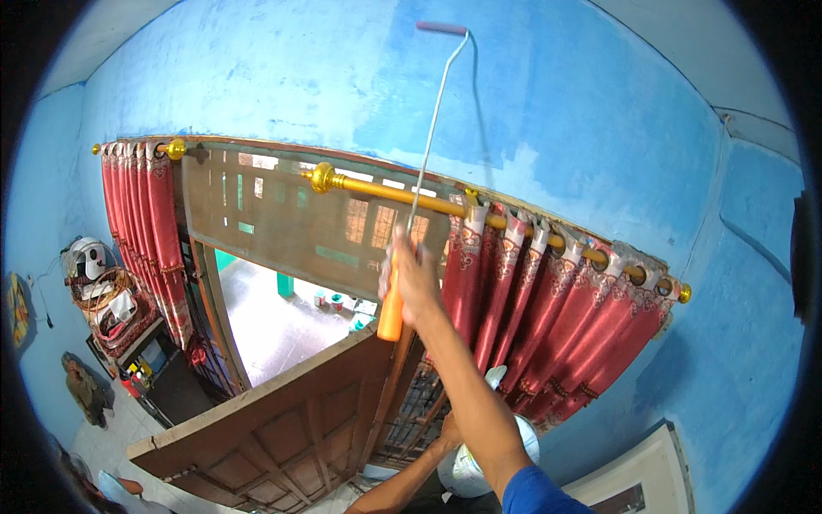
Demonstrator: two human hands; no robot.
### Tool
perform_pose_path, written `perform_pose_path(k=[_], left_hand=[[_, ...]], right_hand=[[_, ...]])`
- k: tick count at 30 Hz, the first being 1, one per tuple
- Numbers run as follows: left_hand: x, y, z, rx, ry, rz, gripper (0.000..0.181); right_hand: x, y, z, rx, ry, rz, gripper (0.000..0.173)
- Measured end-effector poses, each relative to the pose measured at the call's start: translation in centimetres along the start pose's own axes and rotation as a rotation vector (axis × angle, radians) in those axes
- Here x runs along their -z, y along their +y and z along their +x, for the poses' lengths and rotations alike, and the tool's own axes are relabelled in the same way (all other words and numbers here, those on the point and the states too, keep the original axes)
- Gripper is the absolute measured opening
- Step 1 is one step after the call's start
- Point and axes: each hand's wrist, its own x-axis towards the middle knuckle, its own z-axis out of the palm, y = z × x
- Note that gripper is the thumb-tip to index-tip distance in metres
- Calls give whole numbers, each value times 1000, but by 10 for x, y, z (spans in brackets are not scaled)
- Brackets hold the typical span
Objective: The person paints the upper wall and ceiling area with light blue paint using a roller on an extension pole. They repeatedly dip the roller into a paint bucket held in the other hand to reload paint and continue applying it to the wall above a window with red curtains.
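Note:
My right hand (410, 273) is closed around the orange handle (390, 316) of a long-framed paint roller. Its thin metal rod slants up to a narrow roller sleeve (441, 27) at the upper blue wall (359, 83), where darker and paler blue patches meet. Lower down, my left hand (451, 429) is beside a white paint bucket (472, 468), partly behind my right forearm; its fingers are mostly hidden, so its grip cannot be made out. A pale tool end (495, 376) sticks up above the bucket.
Red curtains (475, 283) hang from a gold rod (398, 194) below the painted area. A brown wooden door (289, 430) stands open at lower left. Cans (336, 302) are on the floor beyond the doorway. A person (115, 488) is at the bottom left, near a cluttered cabinet (176, 385).

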Motion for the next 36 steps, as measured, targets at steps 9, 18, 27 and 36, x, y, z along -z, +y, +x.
perform_pose_path(k=[9,18,27,36], left_hand=[[-13,-49,22,-342,215,180,42],[-5,37,-16,-184,80,30,49],[-10,-17,8,-283,107,187,48],[-3,-1,14,-148,-79,99,48]], right_hand=[[0,28,-21,-2,-12,-12,37],[-6,-59,68,84,-23,-73,38],[-1,8,28,40,-38,-89,36],[-11,-21,69,85,-22,-149,38]])
